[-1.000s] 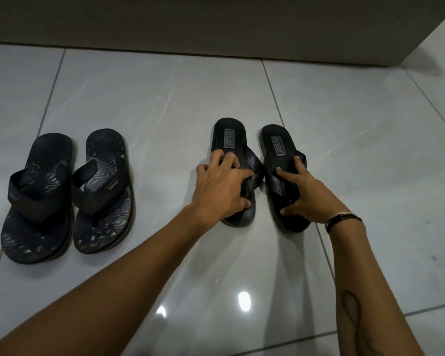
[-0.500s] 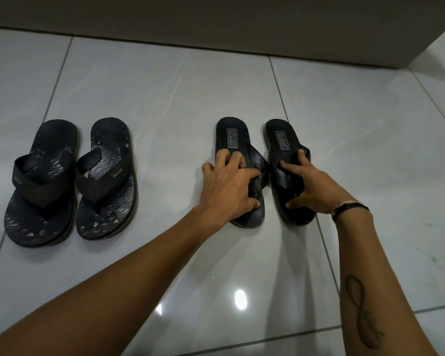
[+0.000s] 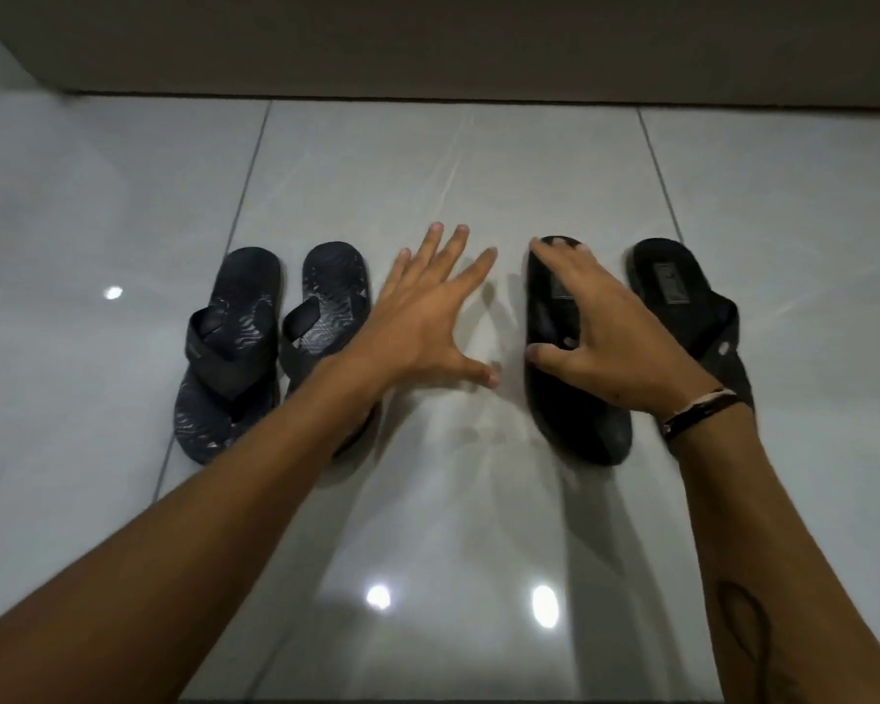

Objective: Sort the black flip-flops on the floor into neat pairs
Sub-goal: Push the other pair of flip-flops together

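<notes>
Flip-flops lie on the tiled floor (image 3: 478, 525) in two pairs, all four with their long axes running away from the person, toward the wall. The patterned pair sits on the left: one flip-flop (image 3: 229, 348) with its mate (image 3: 326, 302) just beside it, roughly parallel. The plain pair sits on the right: a near slipper (image 3: 570, 414) and, a small gap further right, its partner (image 3: 682, 297).

The left hand (image 3: 428, 322) is spread wide, fingers splayed and holding nothing, over the bare tile between the two pairs; its forearm crosses in front of the patterned mate. The right hand (image 3: 610, 337) is also spread, laid palm-down over the plain near slipper with fingertips near its far end and thumb at its left edge. It seems to rest on or just above it rather than clamp it; whether there is real contact I cannot tell.

The right hand is clearly the nearer one for any last nudge to the plain pair, and that slipper lies directly beneath it. Judging by the layout, the sorting looks nearly finished; what may remain is closing the gap between the plain slippers by sliding the near one rightward, keeping its axis parallel to its partner.
</notes>
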Demonstrator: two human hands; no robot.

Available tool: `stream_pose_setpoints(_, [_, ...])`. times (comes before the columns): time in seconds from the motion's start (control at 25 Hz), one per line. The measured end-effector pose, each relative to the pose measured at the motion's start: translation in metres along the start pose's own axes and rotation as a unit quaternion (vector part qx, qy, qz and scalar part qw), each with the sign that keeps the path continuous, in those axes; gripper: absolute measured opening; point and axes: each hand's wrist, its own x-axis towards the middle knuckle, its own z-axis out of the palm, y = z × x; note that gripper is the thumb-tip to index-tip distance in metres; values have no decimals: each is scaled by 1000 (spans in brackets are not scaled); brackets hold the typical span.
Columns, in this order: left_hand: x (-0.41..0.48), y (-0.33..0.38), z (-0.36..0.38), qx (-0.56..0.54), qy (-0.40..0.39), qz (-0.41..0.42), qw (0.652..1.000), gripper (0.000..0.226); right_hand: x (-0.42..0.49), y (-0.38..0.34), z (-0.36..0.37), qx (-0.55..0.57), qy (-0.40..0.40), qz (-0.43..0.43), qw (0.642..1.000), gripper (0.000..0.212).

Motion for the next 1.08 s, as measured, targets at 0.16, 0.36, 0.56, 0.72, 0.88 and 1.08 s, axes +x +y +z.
stream_pose_setpoints(0.16, [-37,-80,-55,46,-43,-69,996,149,34,-64,55,15,-61,-76,995,110])
stream_pose_setpoints(0.36, [-106,-154,-59,53,-175,-185,965,163,75,-119,118,-52,-154,-110,981,128])
stream_pose_setpoints(0.56, [-124,-170,-42,47,-147,-157,975,163,85,-128,135,-132,-159,-74,976,134])
stream_pose_setpoints(0.72, [-125,-173,-45,48,-163,-136,976,162,85,-140,141,-145,-166,-66,973,136])
stream_pose_setpoints(0.88, [-159,-212,-59,83,-199,-171,961,165,83,-191,178,-126,-155,-88,976,136])
stream_pose_setpoints(1.08, [-210,-292,-94,117,-243,-243,932,170,99,-286,246,-81,-126,-106,983,133])
